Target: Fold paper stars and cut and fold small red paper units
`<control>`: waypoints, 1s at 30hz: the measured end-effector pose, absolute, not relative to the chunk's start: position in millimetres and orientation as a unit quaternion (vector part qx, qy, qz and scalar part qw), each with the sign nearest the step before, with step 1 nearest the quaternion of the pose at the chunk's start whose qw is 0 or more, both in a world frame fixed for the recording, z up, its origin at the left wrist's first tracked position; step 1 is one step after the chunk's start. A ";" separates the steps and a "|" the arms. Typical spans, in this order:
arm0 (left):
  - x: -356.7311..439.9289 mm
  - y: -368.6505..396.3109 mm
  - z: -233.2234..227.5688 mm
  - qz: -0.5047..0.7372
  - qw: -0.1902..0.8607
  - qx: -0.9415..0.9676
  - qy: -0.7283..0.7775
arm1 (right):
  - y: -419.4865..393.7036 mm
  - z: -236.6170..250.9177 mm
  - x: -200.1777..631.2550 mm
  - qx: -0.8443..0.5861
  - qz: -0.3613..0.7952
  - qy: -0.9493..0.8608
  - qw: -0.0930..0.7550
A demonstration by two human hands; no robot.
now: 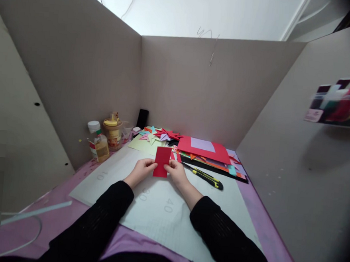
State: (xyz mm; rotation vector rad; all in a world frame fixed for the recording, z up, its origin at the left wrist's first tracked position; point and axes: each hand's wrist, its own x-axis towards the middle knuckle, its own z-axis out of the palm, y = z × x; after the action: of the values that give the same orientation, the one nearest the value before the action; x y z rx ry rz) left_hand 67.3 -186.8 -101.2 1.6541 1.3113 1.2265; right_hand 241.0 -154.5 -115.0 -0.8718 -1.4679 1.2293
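Note:
A small red paper rectangle (162,161) stands upright between both hands above a white cutting mat (157,209). My left hand (142,169) pinches its lower left edge. Its lower right edge is pinched by my right hand (175,171). Both arms wear black sleeves. A black and yellow utility knife (204,177) lies on the mat just right of my right hand.
A stack of coloured paper sheets (206,151) lies at the back right, with several folded paper stars (159,134) behind the red piece. A glue bottle (99,143), a jar (113,132) and a black phone (142,118) stand at the back left. Cardboard walls (196,84) enclose the pink table (56,194).

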 end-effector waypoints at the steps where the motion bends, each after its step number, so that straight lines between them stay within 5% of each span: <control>1: 68.5 -187.5 -100.0 0.481 0.373 0.618 0.497 | -155.1 -115.0 240.8 -0.359 0.518 -0.596 0.497; 17: 72.4 -185.5 -102.1 0.531 0.533 0.441 0.489 | -159.3 -116.9 241.4 -0.347 0.655 -0.517 0.428; 30: 63.1 -179.6 -110.0 0.580 0.531 0.381 0.487 | -166.6 -113.9 248.4 -0.317 0.465 -0.694 0.450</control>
State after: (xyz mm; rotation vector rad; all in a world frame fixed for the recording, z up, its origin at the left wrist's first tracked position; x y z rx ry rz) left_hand 63.1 -179.6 -110.0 0.9099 1.1612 1.3832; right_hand 248.4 -166.6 -113.9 -0.7833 -1.7149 1.1484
